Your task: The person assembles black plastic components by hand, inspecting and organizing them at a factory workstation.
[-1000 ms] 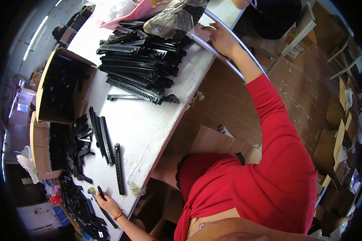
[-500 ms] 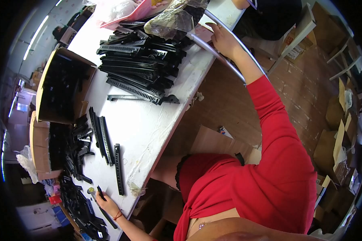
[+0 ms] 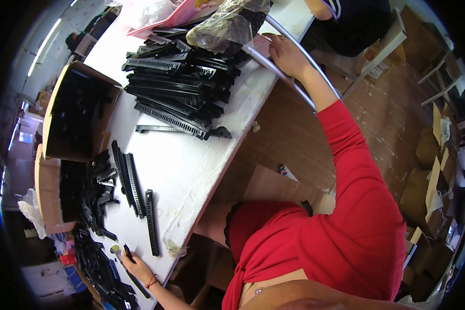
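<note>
At the lower left, my left hand (image 3: pixel 134 264) is closed around a slender black piece (image 3: pixel 128 253) at the table's near edge. A thin dark rod-like tool with a rounded yellowish end (image 3: pixel 114 249) lies along the same hand; whether the fingers grip it too I cannot tell. My right hand (image 3: pixel 288 56) reaches to the upper middle, fingers apart, between two curved grey metal tubes (image 3: pixel 281 72). Beside its fingertips lies a crumpled clear plastic bag (image 3: pixel 225 28). A heap of long black slotted strips (image 3: pixel 175 88) lies left of that hand.
Several loose black strips (image 3: pixel 132 181) lie on the white table (image 3: pixel 186 165). Cardboard boxes (image 3: pixel 57 119) with black parts stand along the left side, with more black parts (image 3: pixel 106 274) in front. A pink basket (image 3: pixel 165 20) is at the back. Another person's arm (image 3: pixel 320 8) shows at top.
The whole view has shifted slightly. Both hands keep nearly the same places; the right fingers have moved a little beside the tubes.
</note>
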Available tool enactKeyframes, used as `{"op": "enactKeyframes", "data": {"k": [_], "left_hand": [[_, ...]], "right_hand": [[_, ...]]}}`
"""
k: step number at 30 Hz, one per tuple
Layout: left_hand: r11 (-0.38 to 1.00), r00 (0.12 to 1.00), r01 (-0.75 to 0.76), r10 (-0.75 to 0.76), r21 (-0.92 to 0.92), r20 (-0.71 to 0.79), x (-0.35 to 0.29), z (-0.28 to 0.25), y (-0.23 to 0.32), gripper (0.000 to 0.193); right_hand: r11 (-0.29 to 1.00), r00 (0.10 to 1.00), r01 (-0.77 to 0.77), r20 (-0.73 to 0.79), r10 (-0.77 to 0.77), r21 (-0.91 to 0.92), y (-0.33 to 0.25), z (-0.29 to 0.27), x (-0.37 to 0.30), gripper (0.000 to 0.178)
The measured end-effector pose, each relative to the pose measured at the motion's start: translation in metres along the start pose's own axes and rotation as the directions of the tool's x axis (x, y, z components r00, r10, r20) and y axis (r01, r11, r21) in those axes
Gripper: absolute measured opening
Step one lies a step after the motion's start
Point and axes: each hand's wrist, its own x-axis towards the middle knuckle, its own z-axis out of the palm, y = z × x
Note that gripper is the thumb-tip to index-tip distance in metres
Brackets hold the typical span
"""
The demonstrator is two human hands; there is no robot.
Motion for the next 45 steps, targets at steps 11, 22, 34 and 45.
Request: {"op": "enactKeyframes", "data": {"k": [11,22,34,45], "left_hand": [[1.000,0.999,0.016,-0.017,0.015,0.037,0.001,0.000,-0.001,0.031],[1.000,1.000,-0.017,0.017,0.015,-0.019,0.016,0.053,-0.165,0.031],[0.998,0.998,0.059,-0.059,-0.016,-0.024,0.010,0.046,-0.182,0.029],[0.991,0.999,0.028,-0.031,0.130,0.016,0.009,0.021,-0.099,0.036]], "right_hand": [[0.990,0.986,0.127,-0.117,-0.118,0.065,0.019,0.015,0.009,0.034],[0.991,0.990,0.136,-0.027,-0.136,-0.005,0.023,0.024,0.017,0.032],[0.989,0.988,0.145,-0.051,-0.143,0.040,0.027,0.025,0.012,0.033],[0.966,0.990,0.052,-0.137,-0.017,0.255,0.008,-0.009,-0.024,0.034]]}}
